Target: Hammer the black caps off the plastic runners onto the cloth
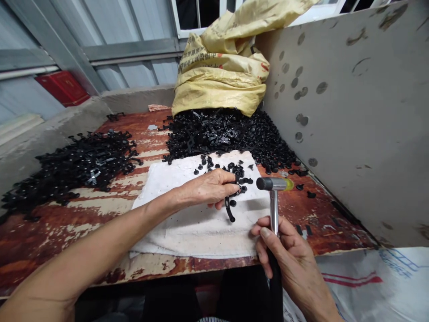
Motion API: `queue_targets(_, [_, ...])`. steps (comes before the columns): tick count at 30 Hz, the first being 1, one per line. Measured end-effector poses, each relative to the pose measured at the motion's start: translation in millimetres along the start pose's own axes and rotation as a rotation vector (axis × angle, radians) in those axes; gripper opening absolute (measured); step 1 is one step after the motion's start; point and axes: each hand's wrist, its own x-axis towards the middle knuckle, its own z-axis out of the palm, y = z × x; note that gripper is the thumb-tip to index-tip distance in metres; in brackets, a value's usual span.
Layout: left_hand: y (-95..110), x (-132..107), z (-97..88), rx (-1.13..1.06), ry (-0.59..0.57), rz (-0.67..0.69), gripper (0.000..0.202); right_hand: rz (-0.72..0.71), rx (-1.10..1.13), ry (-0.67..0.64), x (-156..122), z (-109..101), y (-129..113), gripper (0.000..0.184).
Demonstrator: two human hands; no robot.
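Note:
My right hand grips a mallet by its handle, just below the metal shaft. The mallet is upright, its head showing one black face and one yellow face. Out over the white cloth, my left hand has thumb and forefinger closed on a small black plastic part. Under those fingers, a curved black lever points toward me; whether the hand also holds it I cannot tell. Small black round-headed pieces lie scattered around the fingertips on the cloth.
A yellow woven sack stands at the back, a large heap of black parts spilling before it. Another heap of black parts lies at left. A grey board walls the right side of the worn red-brown table.

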Motion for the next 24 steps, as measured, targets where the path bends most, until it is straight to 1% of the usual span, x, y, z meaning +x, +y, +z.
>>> queue_targets(3, [-0.5, 5.3, 0.1, -0.001, -0.012, -0.012, 0.019, -0.022, 0.007, 0.010, 0.0, -2.5, 5.6, 0.037])
queue_targets(5, [2.0, 4.6, -0.2, -0.015, 0.002, -0.034, 0.020, -0.036, 0.015, 0.016, 0.4, -3.5, 8.7, 0.034])
queue_targets(8, [6.2, -4.4, -3.1, -0.066, 0.055, -0.073, 0.021, -0.036, 0.015, 0.010, 0.6, -3.5, 9.6, 0.033])
queue_targets(10, [5.1, -14.8, -6.5, -0.144, 0.076, -0.063, 0.023, -0.028, 0.009, 0.013, 0.6, -3.1, 8.6, 0.035])
queue_targets(14, [-8.5, -38.9, -11.3, -0.282, 0.099, -0.065, 0.032, -0.017, 0.005, 0.037, -0.1, -2.5, 7.4, 0.037])
queue_targets(17, [-19.1, -51.2, -8.5, -0.343, 0.146, -0.130, 0.034, -0.012, 0.009, 0.070, -1.9, -0.5, 5.6, 0.037])
queue_targets(20, [-25.8, -54.8, -3.1, -0.362, 0.184, -0.215, 0.030, -0.013, 0.014, 0.082, -4.0, 2.5, 2.3, 0.037])
queue_targets(22, [-30.2, -54.1, -0.4, -0.351, 0.189, -0.233, 0.028, -0.018, 0.012, 0.087, -4.6, 3.9, 0.6, 0.037])
queue_targets(24, [-35.5, -52.7, 0.9, -0.342, 0.165, -0.232, 0.031, -0.024, 0.009, 0.097, -4.1, 4.1, 0.0, 0.037])
